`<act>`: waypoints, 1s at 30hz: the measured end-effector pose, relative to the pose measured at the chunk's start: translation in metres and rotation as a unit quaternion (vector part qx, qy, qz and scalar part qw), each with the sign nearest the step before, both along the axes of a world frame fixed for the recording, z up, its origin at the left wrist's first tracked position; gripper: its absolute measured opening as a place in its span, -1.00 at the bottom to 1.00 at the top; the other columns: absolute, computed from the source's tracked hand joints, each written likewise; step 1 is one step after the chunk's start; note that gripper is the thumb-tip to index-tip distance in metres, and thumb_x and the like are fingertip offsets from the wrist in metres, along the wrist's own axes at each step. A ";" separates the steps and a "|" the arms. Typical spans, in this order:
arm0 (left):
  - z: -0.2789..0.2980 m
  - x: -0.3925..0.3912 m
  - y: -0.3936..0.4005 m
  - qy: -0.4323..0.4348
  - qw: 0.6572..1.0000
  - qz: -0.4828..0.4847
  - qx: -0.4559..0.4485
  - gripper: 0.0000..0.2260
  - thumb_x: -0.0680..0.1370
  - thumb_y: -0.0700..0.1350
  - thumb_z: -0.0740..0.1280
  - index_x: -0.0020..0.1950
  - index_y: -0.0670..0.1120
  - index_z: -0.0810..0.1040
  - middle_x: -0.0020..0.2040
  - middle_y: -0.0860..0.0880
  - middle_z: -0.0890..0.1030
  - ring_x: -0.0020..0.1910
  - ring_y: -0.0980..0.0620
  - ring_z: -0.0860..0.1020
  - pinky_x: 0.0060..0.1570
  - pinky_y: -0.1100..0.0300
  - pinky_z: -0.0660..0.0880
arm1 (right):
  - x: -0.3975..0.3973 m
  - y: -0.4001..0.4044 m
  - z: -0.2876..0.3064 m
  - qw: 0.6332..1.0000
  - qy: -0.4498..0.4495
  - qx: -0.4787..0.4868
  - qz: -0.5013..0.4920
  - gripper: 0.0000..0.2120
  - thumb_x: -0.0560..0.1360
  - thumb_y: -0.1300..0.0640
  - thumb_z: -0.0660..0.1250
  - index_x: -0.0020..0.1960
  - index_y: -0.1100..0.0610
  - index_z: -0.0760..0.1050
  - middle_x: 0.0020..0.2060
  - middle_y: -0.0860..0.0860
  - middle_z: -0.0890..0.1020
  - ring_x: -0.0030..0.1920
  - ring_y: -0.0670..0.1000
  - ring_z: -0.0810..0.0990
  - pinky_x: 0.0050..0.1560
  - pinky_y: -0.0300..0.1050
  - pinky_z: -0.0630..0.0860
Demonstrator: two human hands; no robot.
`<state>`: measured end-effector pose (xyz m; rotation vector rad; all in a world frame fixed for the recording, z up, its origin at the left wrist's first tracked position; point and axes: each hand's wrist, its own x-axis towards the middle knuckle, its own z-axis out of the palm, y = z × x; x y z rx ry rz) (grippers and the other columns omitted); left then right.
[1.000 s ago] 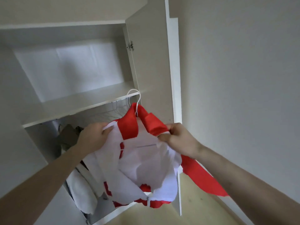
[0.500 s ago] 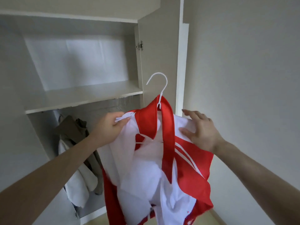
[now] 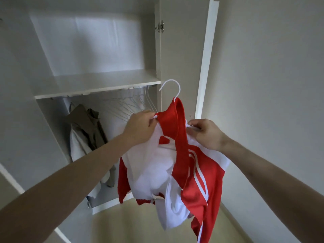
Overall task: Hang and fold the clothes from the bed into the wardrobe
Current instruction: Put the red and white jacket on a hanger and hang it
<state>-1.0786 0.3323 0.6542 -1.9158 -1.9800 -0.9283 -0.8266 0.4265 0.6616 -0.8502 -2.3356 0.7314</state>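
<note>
both hands pinch red-white jacket (image 3: 175, 163) on white hanger (image 3: 172, 88); left hand (image 3: 140, 128) one shoulder; right hand (image 3: 206, 134) other

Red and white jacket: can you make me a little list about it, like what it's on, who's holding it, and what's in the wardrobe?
item: red and white striped track jacket
on: white wire hanger, not yet on the rail
left hand: grip on the jacket's shoulder
right hand: pinches the other shoulder
wardrobe: open white wardrobe, spare hangers, olive-brown garment hanging
</note>
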 end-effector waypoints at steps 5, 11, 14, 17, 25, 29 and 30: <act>-0.010 0.018 0.012 0.022 1.000 -0.010 -0.004 -0.75 0.67 -0.03 0.18 -0.13 -0.06 0.54 -0.23 0.01 0.53 -0.22 0.01 0.52 -0.03 -0.05 0.54 | -0.019 -0.004 -0.013 1.000 0.018 -0.016 -0.003 -0.68 0.62 0.10 0.27 -0.30 -0.05 0.55 -0.50 -0.15 0.43 -0.45 -0.13 0.36 -0.34 -0.22 0.34; -0.049 0.005 -0.019 -0.072 0.992 0.062 0.084 -0.66 0.54 -0.08 0.33 0.32 -0.03 0.54 0.29 0.01 0.52 0.28 0.02 0.43 0.38 0.12 0.32 | -0.014 -0.002 -0.040 0.993 0.086 -0.053 -0.054 -0.76 0.62 0.14 0.26 -0.10 0.11 0.68 -0.28 0.02 0.71 -0.26 0.00 0.65 -0.13 -0.02 0.59; -0.125 0.002 -0.070 -0.290 0.925 0.171 0.177 -0.81 0.50 -0.24 0.35 0.09 -0.08 0.53 0.02 0.05 0.52 -0.04 0.06 0.48 0.06 0.23 0.42 | -0.005 -0.005 -0.052 0.991 0.099 -0.044 -0.073 -0.73 0.62 0.19 0.22 -0.07 0.07 0.69 -0.22 0.02 0.73 -0.16 0.05 0.70 -0.06 -0.01 0.63; -0.219 0.007 -0.105 -0.466 0.839 0.276 0.050 -0.92 0.54 -0.30 0.33 -0.03 -0.15 0.48 -0.16 -0.06 0.51 -0.15 -0.06 0.53 -0.11 0.06 0.46 | -0.002 -0.004 -0.057 0.989 0.116 -0.052 -0.073 -0.74 0.61 0.21 0.21 -0.11 0.14 0.66 -0.21 0.13 0.71 -0.15 0.13 0.69 -0.11 0.02 0.63; -0.324 0.037 -0.098 -0.599 0.702 0.179 -0.341 -0.66 0.65 -0.22 0.24 0.43 -0.21 0.41 0.10 -0.20 0.54 -0.05 -0.14 0.55 -0.18 0.15 0.46 | -0.016 -0.025 -0.040 0.984 0.157 -0.057 -0.056 -0.61 0.64 0.28 0.20 -0.07 -0.12 0.69 -0.16 -0.19 0.75 -0.13 -0.20 0.71 -0.15 -0.46 0.54; -0.315 0.033 -0.070 -0.605 0.740 0.128 -0.265 -0.77 0.69 -0.29 0.19 0.34 -0.20 0.44 0.14 -0.08 0.44 0.05 -0.06 0.44 -0.02 0.17 0.46 | -0.018 -0.027 -0.029 0.980 0.182 -0.052 -0.053 -0.64 0.63 0.33 0.18 -0.07 0.03 0.69 -0.17 -0.10 0.75 -0.14 -0.13 0.71 -0.11 -0.37 0.57; -0.310 0.032 -0.065 -0.596 0.757 0.127 -0.235 -0.84 0.69 -0.29 0.17 0.22 -0.18 0.48 0.11 -0.11 0.45 0.04 -0.08 0.45 -0.03 0.19 0.43 | -0.019 -0.027 -0.026 0.979 0.189 -0.049 -0.051 -0.64 0.63 0.34 0.18 -0.07 0.05 0.69 -0.17 -0.09 0.75 -0.14 -0.12 0.71 -0.10 -0.35 0.58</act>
